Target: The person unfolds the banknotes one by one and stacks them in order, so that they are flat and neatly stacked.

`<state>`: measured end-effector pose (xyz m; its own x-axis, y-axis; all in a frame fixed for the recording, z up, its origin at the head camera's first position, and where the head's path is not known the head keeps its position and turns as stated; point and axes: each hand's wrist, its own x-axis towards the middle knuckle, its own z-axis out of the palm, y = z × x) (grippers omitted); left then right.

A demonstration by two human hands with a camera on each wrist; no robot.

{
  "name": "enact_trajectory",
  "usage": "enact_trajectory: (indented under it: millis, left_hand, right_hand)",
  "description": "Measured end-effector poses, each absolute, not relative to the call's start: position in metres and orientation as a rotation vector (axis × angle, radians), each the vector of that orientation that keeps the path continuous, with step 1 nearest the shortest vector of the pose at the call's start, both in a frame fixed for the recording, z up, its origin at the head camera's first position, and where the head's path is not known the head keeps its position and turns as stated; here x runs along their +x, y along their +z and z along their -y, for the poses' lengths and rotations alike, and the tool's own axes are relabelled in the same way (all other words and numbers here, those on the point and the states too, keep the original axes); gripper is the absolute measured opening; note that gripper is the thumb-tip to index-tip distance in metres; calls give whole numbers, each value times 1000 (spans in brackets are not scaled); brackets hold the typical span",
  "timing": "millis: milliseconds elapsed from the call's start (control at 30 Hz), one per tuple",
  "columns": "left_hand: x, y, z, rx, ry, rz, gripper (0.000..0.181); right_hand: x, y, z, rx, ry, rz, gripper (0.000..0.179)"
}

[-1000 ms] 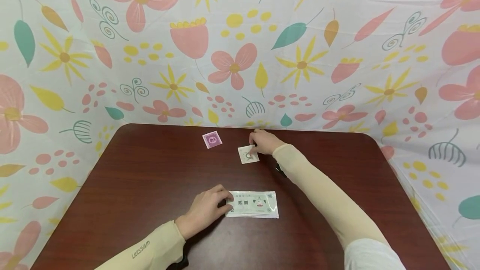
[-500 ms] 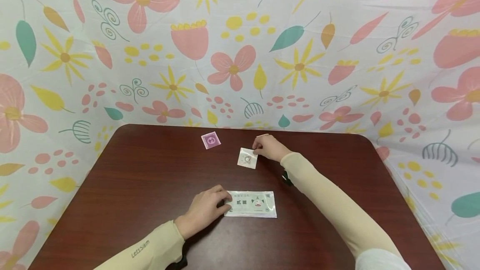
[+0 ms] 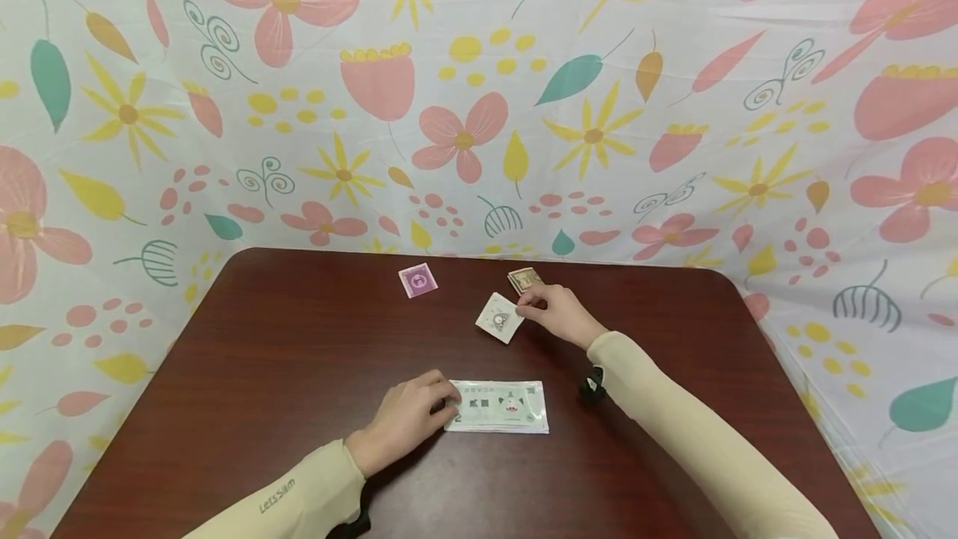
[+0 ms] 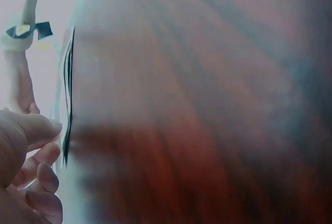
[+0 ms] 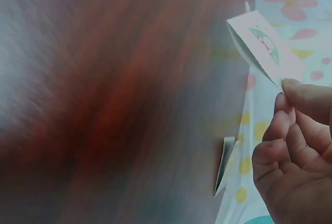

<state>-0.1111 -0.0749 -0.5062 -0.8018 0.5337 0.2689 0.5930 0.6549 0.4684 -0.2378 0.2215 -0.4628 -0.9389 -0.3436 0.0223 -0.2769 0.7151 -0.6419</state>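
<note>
Right grip [image 3: 561, 314] pinches a folded paper [image 3: 499, 320], brown note [image 3: 523, 278] just beyond it; left grip [image 3: 407, 412] pinches stacked green notes [image 3: 503, 407]

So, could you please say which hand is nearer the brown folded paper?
The right hand: it's just in front of the brown folded paper; the left hand is farther off, at the green notes.

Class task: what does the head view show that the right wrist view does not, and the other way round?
Only head: the left hand on the stack, the purple note, both sleeves.

Only right wrist: the palm side of the right hand and the gap in the folded white note.

Both: that hand pinching that note, the table, the floral cloth and, it seems, the brown note.
</note>
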Motion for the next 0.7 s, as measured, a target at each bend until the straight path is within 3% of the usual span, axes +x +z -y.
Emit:
enact_trajectory:
  millis: [433, 700]
  left_hand:
    - [-124, -500, 74, -808, -938, 2691, 3]
    - [-137, -489, 69, -658, -1388, 2625, 6]
  right_hand:
    - [-192, -461, -222, -581, -1304, -2702, 4]
    - [-170, -466, -215, -593, -1403, -2594, 3]
